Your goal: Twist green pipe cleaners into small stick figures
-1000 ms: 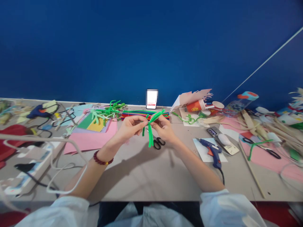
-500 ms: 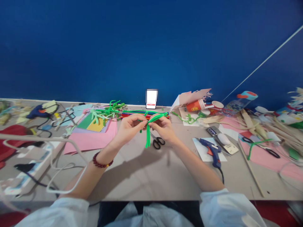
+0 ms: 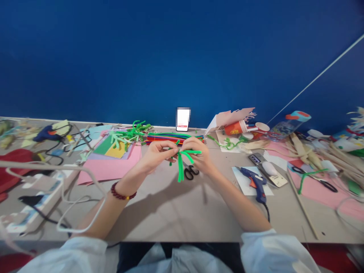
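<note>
Several green pipe cleaners point(image 3: 180, 170) are joined in a bunch between my two hands, above the table. Some strands hang straight down and others stick out to the right. My left hand point(image 3: 159, 154) pinches the bunch from the left with thumb and forefinger. From the right, my right hand point(image 3: 199, 153) has its fingers closed at the joint, which they partly hide. Below and behind my hands lie black-handled scissors point(image 3: 191, 172), their blades partly covered by the strands. A row of coloured pipe cleaners point(image 3: 159, 138) lies just beyond.
A phone point(image 3: 182, 119) leans upright against the blue wall. At right are a blue glue gun point(image 3: 256, 181), a wooden stick point(image 3: 303, 204) and paper cups point(image 3: 236, 128). Pink paper point(image 3: 105, 170), shaped green pipe cleaners point(image 3: 132, 132) and a white power strip point(image 3: 42, 204) are at left.
My right fingers have shifted on the bunch. Strands that ran to the upper right over my right hand now point right and downward, spread apart. Both hands stay close together.
</note>
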Demonstrator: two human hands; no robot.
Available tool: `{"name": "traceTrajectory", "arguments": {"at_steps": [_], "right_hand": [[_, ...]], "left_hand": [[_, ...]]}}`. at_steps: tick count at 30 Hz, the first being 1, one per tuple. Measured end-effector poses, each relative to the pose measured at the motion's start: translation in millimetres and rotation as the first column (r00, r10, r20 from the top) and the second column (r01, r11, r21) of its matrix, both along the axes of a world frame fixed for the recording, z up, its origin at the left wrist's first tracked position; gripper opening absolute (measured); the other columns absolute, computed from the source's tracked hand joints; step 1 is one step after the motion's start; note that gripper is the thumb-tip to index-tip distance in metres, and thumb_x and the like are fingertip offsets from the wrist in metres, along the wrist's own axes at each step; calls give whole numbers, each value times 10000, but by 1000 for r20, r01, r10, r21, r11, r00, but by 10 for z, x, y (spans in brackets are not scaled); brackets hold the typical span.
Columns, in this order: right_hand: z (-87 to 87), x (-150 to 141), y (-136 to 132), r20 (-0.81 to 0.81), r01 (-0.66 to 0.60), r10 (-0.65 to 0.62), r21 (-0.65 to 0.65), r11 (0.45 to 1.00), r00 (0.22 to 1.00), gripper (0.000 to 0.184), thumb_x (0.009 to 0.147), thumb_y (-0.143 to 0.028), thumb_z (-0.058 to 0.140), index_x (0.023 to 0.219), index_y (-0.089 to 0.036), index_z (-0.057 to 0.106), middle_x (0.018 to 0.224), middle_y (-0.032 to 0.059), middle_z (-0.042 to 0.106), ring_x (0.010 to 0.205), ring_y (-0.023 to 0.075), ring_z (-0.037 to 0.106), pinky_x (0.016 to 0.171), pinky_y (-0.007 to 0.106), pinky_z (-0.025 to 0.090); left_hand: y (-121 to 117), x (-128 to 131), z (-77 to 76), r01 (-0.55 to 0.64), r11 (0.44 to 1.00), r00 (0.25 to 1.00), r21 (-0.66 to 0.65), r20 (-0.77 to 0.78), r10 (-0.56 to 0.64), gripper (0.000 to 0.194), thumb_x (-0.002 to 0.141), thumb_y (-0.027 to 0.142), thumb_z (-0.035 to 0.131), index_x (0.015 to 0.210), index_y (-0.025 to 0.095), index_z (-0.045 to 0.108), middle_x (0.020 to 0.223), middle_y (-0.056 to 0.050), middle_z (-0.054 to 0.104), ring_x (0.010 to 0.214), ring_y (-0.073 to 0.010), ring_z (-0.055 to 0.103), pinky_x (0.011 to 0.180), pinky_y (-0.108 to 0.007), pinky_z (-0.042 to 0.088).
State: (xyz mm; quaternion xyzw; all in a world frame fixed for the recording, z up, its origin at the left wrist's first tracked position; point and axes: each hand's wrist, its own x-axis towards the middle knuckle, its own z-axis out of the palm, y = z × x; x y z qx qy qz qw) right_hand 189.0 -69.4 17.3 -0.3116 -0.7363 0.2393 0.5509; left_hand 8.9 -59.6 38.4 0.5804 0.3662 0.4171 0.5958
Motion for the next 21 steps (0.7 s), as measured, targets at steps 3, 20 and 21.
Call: {"name": "traceTrajectory", "arguments": {"at_steps": [3,20,21], "right_hand": [[-1,7,15,2,-13,13,-6,1000,1000,259,844,-483,580,734,-268,674,814,69,627,806,221,585,764,384,475],[-89,-55,47,-210,-9,-5,-65,998,978,197,800,-409,669,733,-225,646,768,29,619,769,173,586,740,340,485],[-96,-57,47,-220,-10,-3,-60,998,975,174,798,-387,676,739,-226,648,770,27,616,768,170,585,738,335,483]], "left_hand": [[5,-2,6,9,1000,1000,-6,-26,-9,272,631,392,799,675,152,680,681,-40,669,586,-139,642,521,-237,558],[-135,67,-93,-176,827,959,534,-96,266,122,803,256,646,853,149,676,888,-54,674,699,-135,680,631,-233,603],[-139,66,-91,-172,819,960,548,-93,264,119,804,250,645,857,149,676,888,-54,674,703,-135,681,637,-234,604]]}}
